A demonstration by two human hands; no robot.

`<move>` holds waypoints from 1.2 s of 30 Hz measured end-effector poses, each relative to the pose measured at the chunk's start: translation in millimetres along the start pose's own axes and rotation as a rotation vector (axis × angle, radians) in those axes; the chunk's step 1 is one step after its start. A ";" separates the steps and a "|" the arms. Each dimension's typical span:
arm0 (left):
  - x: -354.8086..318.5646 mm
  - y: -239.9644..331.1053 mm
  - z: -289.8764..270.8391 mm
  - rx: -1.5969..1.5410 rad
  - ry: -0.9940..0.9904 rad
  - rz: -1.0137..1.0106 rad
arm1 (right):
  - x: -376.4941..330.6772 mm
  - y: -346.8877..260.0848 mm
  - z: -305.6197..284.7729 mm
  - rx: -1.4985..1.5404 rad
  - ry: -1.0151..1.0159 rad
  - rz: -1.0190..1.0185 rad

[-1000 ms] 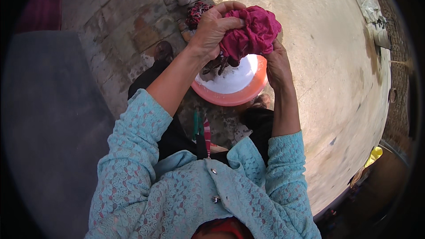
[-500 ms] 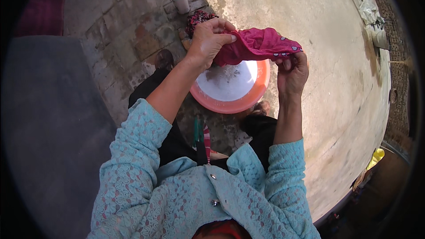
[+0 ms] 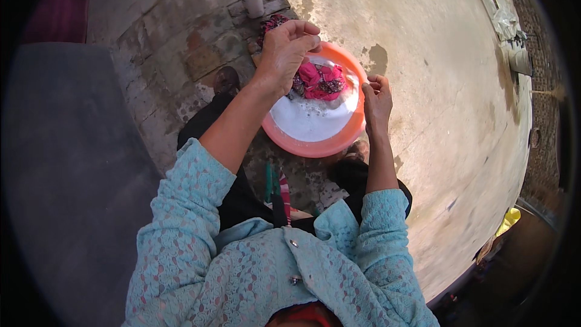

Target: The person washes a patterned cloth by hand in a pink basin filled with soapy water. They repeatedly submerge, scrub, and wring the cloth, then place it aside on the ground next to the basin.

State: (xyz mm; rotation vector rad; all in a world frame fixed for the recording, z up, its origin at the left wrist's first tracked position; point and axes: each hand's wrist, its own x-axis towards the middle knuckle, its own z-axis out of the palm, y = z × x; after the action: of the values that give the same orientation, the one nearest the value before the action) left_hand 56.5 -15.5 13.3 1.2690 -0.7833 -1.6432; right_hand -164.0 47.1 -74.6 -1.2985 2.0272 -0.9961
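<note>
Left hand (image 3: 287,54) hovers over the basin's upper-left edge; grip loose, fingers half curled, narrow gap to thumb, empty. Half a second earlier it pinches one end of the pink cloth. Pink cloth (image 3: 321,80), then stretched between both hands, now lies bunched on white suds (image 3: 315,122) in the upper part of the orange-pink basin (image 3: 315,149). Right hand (image 3: 376,106) has come inward to the right rim; grip slack, fingers curled, slightly apart from thumb, empty. Contact with rim: cannot tell.

Edges: dark grey surface (image 3: 72,163) far left, well apart. Pump bottle (image 3: 252,3) and patterned bundle (image 3: 272,22) crowd the space beyond left hand. Suds open below the cloth. Right: broad concrete floor (image 3: 448,115), ample room.
</note>
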 end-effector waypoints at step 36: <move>-13.3 -4.1 -20.3 -0.028 -0.004 -0.065 | -12.3 -10.8 14.9 -0.458 -0.933 -0.306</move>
State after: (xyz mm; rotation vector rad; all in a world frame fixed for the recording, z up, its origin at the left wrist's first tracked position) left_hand 75.9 -0.9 9.4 1.2841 -0.7263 -1.7028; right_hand -142.3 51.0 -74.1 -1.8765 1.3538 0.0567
